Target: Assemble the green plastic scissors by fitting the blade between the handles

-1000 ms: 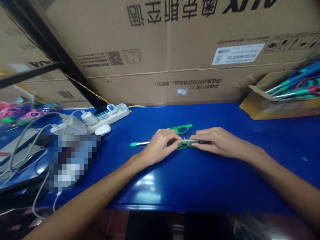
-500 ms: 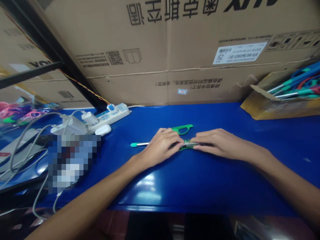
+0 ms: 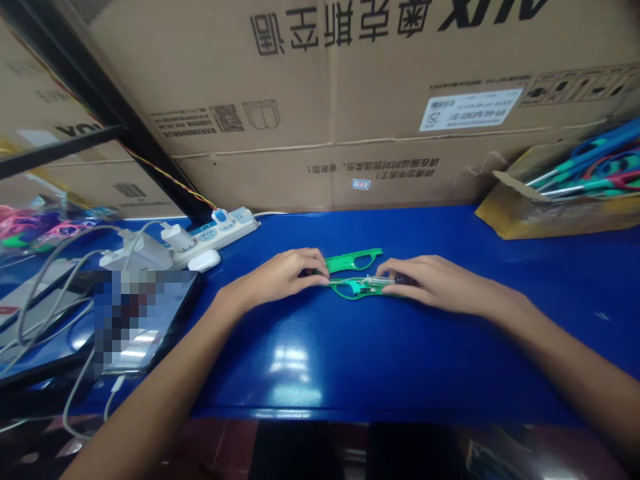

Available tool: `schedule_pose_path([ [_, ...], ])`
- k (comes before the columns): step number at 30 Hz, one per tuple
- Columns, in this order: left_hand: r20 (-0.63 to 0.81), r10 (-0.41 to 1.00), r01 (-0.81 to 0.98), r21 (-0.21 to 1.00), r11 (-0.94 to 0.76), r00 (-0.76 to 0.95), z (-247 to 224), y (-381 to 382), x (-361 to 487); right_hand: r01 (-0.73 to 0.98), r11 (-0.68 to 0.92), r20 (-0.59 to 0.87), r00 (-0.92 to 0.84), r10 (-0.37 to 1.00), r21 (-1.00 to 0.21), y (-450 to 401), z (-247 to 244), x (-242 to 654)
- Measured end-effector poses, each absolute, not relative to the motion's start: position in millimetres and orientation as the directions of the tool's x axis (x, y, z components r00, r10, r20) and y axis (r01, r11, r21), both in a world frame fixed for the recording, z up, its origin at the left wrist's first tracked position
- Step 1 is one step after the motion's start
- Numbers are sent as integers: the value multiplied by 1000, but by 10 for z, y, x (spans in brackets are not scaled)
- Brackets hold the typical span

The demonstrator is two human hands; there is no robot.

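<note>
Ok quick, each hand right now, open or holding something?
Left hand: fingers curled at the left end of the nearer green piece; grip can't be told.
Right hand: closed, holding a clear, dark-ended tube.

both hands (image 3: 430, 281) are at a green casing (image 3: 379, 291) on a blue table (image 3: 400, 367).

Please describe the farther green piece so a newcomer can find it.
On the blue table, find the person's left hand. Right of it lies the farther green piece, with an oval opening. Only the nearer green piece shows a turquoise part.
</note>
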State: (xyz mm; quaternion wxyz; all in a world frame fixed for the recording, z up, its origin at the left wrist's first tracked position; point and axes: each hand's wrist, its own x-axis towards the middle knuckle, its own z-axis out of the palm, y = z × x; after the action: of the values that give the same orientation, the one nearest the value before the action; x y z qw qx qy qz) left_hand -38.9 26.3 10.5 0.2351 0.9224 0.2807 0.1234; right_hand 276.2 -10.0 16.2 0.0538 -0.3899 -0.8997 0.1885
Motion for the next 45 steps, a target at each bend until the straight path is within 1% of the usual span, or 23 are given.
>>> schedule_pose_path([
  [6, 65, 582, 449, 569, -689, 811, 101, 251, -383, 682, 618, -68, -691, 720, -392, -101, 144, 2739],
  [10, 77, 574, 441, 560, -701, 815, 90, 255, -379, 674, 609, -70, -692, 718, -418, -94, 133, 2736],
  [13, 83, 571, 461, 501, -732, 817, 92, 245, -378, 680, 595, -74, -683, 727, -430, -96, 136, 2736],
  [20, 69, 527, 495, 263, -828, 847, 183, 155, -368, 673, 579, -85, -682, 726, -459, -95, 136, 2748],
  [24, 70, 522, 499, 213, -840, 850, 191, 120, -357, 669, 577, -77, -681, 728, -468, -95, 128, 2752],
  [30, 92, 575, 544, 232, -806, 813, 129, 120, -323, 666, 555, -84, -675, 733, -498, -78, 124, 2766],
  [33, 117, 562, 525, 244, -816, 819, 102, 137, -313, 661, 557, -77, -676, 733, -503, -63, 111, 2775],
  [39, 156, 568, 533, 215, -818, 808, 100, 143, -290, 665, 553, -80, -673, 736, -503, -51, 91, 2784],
  [42, 155, 583, 543, 235, -806, 798, 102, 133, -282, 671, 552, -85, -670, 738, -494, -52, 92, 2788],
  [45, 149, 604, 552, 281, -785, 783, 93, 132, -279, 668, 551, -85, -671, 737, -500, -54, 103, 2789],
])
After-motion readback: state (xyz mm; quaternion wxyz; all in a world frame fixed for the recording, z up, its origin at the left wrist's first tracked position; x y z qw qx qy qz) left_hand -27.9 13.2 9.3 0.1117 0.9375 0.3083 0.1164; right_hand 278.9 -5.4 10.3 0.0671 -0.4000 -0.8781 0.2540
